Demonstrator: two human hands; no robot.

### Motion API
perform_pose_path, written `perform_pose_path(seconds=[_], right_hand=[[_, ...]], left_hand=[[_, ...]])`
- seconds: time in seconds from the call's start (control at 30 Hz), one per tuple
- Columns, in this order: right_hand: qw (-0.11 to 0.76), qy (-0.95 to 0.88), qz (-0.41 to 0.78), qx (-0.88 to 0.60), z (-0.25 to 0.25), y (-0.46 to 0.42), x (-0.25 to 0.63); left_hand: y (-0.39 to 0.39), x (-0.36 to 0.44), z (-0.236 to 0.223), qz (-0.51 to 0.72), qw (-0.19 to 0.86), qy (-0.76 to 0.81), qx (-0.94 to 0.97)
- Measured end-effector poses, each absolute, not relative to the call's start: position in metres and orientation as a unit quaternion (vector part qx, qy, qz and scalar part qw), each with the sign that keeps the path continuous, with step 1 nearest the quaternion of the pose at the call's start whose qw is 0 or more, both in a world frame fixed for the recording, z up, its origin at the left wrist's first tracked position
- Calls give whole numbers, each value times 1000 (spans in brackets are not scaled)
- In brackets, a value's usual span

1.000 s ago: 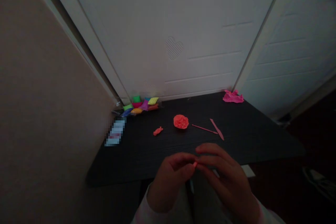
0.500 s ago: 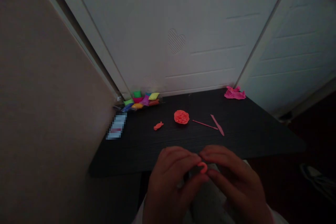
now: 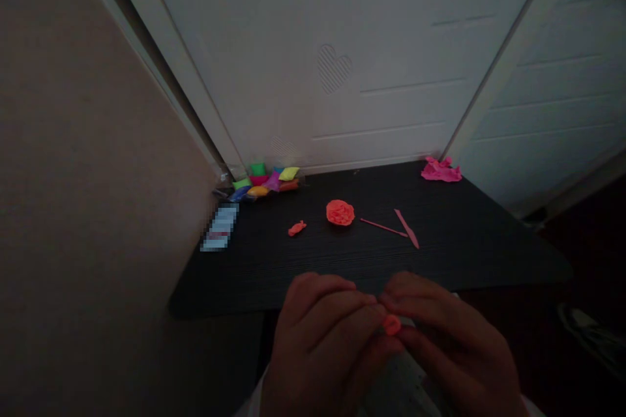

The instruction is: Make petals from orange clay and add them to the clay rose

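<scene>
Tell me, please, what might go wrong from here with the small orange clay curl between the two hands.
The left hand and right hand crowd around the orange clay curl; too firm a squeeze might flatten it.
It appears to be on the near side of the black table, so a slip could drop it toward the lap.
The pink knife-shaped tool and thin pink stick lie beyond the right hand; a forward sweep might knock them.

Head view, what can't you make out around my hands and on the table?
Head view: the underside of the small orange piece, hidden by your left hand and right hand.
Head view: any markings on the pale item at the left of the table, blurred by pixelation.
Head view: most of your left sleeve, cut off by the bottom edge.
</scene>
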State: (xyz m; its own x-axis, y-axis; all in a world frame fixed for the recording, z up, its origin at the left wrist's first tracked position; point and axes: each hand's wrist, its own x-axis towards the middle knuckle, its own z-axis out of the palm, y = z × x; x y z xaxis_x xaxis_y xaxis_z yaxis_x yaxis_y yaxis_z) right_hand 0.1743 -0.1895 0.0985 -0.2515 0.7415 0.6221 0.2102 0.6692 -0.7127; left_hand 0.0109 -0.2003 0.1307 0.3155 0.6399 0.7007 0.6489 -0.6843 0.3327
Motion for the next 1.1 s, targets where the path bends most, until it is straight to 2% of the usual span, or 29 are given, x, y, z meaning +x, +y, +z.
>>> perform_pose_path(seconds=[0.23,0.67,1.1], right_hand=[[514,-756,261,-311,102,-189,177],[547,-732,268,-307,100,-192,172],[512,-761,235,-321,104,-190,177]], left_hand=[[-200,10,132,-419,12,-392,-819],[-201,12,130,-469,-107,-390,-786],[-199,8,131,-449,-92,-400,-794]])
